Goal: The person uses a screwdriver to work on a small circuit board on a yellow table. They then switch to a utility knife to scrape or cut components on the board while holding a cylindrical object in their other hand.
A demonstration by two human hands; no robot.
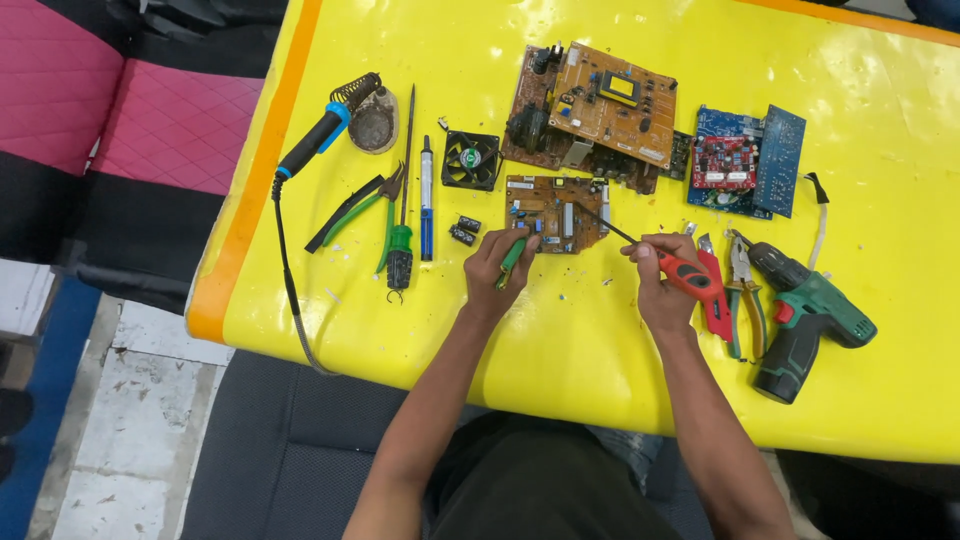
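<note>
A small brown circuit board (545, 205) lies on the yellow table (600, 340) in front of me. My left hand (497, 272) grips a green-handled tool (511, 258) whose tip rests at the board's near edge. My right hand (662, 278) holds a red-handled screwdriver (685, 275); its thin dark shaft reaches up and left to the board's right side.
Left of the board lie a blue-handled soldering iron (315, 140) on its stand, green pliers (365, 205), a green screwdriver (400, 250), a blue tool (426, 205) and a small fan (471, 160). Larger brown boards (600, 105) and blue boards (745, 160) sit behind. A green drill (805, 315) and pliers (742, 285) lie right.
</note>
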